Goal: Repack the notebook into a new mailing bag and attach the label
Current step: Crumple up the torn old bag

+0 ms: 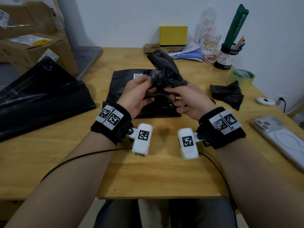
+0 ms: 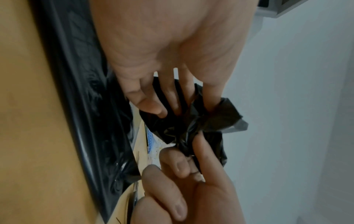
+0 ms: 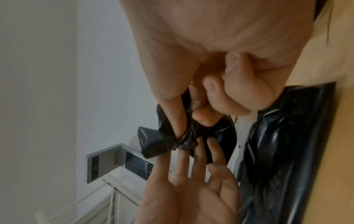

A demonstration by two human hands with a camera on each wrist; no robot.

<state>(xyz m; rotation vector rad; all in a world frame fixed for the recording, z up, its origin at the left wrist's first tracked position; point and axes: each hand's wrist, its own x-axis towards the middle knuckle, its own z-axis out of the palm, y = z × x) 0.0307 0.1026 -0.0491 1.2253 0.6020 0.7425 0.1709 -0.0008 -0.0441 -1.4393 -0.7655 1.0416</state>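
Both hands are raised over the table's middle with a crumpled black plastic bag [image 1: 164,74] between them. My right hand [image 1: 171,92] pinches its bunched neck between thumb and forefinger, the other fingers curled; the right wrist view shows this pinch [image 3: 189,121]. My left hand [image 1: 144,86] has straight, spread fingers lying against the plastic [image 2: 191,125], thumb apart. Under the hands a flat black mailing bag [image 1: 128,96] lies on the table, a white label [image 1: 138,76] near its far edge. No notebook shows in any view.
A pile of black mailing bags [image 1: 41,96] lies at the left, below cardboard boxes [image 1: 32,46]. To the right are another crumpled black scrap [image 1: 228,94], a green tape roll [image 1: 243,78], a small white device [image 1: 264,101] and a phone [image 1: 283,140]. A yellow box [image 1: 173,36] and pen holder [image 1: 227,58] stand at the back.
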